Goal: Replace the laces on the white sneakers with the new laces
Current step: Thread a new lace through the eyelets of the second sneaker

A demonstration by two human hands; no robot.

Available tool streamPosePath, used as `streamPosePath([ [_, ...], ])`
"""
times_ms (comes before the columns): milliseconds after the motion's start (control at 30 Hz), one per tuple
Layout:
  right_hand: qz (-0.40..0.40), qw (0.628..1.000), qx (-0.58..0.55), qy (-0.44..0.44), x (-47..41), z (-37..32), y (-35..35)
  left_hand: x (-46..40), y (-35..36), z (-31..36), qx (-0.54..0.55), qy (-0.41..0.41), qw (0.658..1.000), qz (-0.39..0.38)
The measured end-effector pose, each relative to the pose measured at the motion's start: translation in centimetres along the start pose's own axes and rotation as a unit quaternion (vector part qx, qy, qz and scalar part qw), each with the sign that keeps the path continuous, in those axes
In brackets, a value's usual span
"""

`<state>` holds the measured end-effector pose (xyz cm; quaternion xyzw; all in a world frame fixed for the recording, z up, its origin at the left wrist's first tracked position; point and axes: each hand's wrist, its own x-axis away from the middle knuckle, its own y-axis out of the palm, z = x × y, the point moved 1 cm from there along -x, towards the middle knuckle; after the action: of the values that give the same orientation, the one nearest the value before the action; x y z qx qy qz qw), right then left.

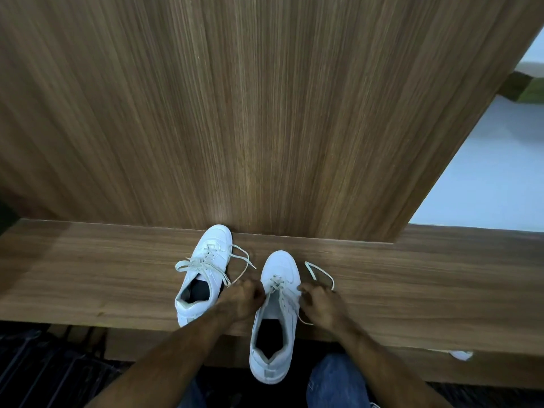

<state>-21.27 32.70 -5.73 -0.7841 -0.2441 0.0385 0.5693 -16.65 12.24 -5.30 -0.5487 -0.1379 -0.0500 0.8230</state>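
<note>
Blue-jeaned knees (335, 381) sit lowest in frame, just under the near sneaker (275, 316), whose heel overhangs the wooden ledge (88, 275), long axis running heel-to-toe away from the person. Left hand (241, 298) and right hand (321, 304) flank its eyelets, fingers curled narrow, each apparently pinching the lace (279, 290); exact grip unclear. Free lace end trails right. Second sneaker (206, 269) lies left, laced, untouched. Both hands equally near.

2 bare forearms (182, 343) (no sleeves), blue jeans (335, 384).
</note>
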Motion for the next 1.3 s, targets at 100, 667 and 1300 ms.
streamPosePath([
  [100,-0.022,0.999,-0.044,-0.004,-0.2,-1.8,1.0,0.1,0.3,-0.1,0.029,-0.004,1.0,0.012],
  [667,0.022,0.999,-0.023,0.013,-0.1,0.1,0.1,0.0,0.5,0.2,-0.102,-0.081,0.99,0.06],
  [1300,0.07,0.678,-0.714,0.159,-1.2,-5.0,-7.5,2.3,-1.4,8.2,0.571,-0.028,0.818,-0.071],
])
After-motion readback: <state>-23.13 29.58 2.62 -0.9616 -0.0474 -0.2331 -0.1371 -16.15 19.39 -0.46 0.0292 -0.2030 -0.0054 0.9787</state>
